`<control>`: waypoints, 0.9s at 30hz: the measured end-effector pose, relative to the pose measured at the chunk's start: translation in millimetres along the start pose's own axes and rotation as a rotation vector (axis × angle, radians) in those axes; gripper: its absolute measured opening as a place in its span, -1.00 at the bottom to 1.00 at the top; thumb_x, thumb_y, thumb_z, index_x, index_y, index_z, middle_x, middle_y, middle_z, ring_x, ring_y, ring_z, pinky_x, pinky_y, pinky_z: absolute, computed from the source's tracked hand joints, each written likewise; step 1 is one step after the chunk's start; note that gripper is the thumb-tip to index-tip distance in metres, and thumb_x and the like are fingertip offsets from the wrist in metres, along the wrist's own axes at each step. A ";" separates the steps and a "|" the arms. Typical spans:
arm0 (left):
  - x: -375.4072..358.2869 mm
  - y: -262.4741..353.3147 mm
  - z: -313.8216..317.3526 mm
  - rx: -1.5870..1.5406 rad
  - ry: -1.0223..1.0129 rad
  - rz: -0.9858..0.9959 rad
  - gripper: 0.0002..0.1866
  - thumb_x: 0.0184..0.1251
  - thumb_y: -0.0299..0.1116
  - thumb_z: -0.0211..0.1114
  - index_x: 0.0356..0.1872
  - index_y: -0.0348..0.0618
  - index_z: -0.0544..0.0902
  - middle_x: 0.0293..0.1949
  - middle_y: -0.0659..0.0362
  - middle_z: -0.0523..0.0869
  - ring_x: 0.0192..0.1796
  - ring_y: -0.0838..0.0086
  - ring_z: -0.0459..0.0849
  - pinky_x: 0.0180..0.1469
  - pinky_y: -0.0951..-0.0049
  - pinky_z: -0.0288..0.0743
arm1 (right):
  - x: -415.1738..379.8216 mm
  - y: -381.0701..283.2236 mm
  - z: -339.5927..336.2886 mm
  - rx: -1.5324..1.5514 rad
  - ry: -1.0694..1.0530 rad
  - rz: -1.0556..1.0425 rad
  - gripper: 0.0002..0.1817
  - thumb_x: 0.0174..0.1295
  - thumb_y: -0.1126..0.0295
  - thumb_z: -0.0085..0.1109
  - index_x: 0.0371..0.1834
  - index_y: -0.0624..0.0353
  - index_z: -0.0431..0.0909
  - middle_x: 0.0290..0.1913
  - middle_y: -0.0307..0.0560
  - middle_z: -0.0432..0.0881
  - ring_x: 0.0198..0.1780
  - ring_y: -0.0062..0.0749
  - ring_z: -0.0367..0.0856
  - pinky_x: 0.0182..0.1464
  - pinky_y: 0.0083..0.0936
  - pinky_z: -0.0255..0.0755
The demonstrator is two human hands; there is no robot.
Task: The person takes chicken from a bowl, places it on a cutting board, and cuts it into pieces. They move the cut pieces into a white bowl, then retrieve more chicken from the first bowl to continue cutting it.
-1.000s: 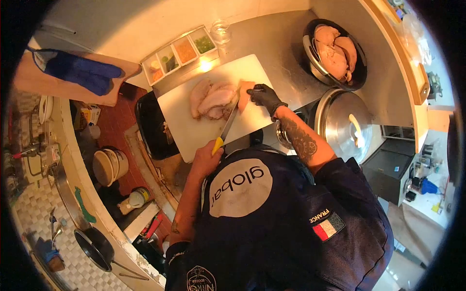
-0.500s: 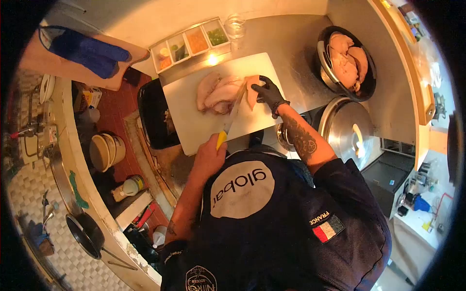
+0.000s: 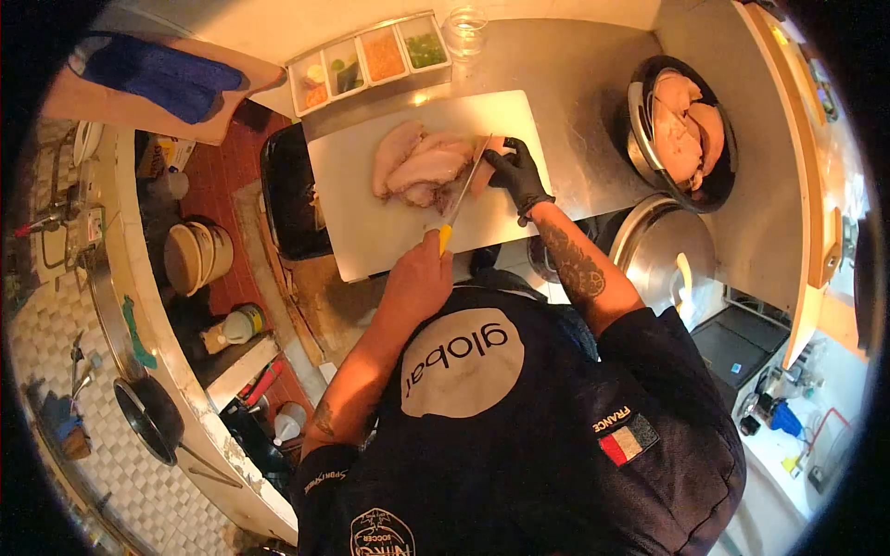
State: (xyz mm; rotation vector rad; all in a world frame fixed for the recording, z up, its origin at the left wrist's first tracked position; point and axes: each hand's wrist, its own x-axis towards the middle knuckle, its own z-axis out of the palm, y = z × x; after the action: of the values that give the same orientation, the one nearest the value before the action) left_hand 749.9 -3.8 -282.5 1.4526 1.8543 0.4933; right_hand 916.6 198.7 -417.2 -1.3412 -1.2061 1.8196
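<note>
My left hand (image 3: 420, 278), bare, is closed round the yellow handle of a kitchen knife (image 3: 469, 183). Its blade points away from me, beside a piece of raw chicken (image 3: 483, 174) near the right side of the white cutting board (image 3: 348, 243). Over that piece my right hand (image 3: 516, 176), in a black glove, has its fingers curled and grips it; part of the piece is hidden by the hand and blade. Larger pieces of raw chicken breast (image 3: 422, 165) lie left of the blade.
A dark-rimmed bowl (image 3: 640, 120) of chicken stands at the right, above a large lidded pot (image 3: 663, 246). Behind the board are a tray (image 3: 366, 90) of chopped vegetables and a glass bowl (image 3: 465, 32). A black bin (image 3: 295, 227) sits left of the board.
My left hand and the knife have moved right and slightly forward, bringing the blade closer to my right hand. The piece under the glove shows less now. The view has shifted slightly.
</note>
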 end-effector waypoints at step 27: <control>42.5 7.9 3.4 0.202 -0.212 -0.225 -0.67 0.57 -0.22 0.09 0.02 -0.36 0.44 -0.21 -0.36 0.72 -0.12 -0.36 0.68 -0.03 -0.24 0.53 | -4.2 17.4 -2.1 -0.099 0.054 -0.097 -0.37 0.33 0.16 0.41 0.31 0.26 0.37 0.00 0.10 0.65 -0.02 -0.29 0.68 0.00 -0.40 0.61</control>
State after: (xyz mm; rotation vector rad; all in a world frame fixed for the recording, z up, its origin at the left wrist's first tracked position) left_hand 753.1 38.3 -292.2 1.3434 1.9058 0.0416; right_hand 921.0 188.3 -431.2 -1.3526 -1.3247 1.6656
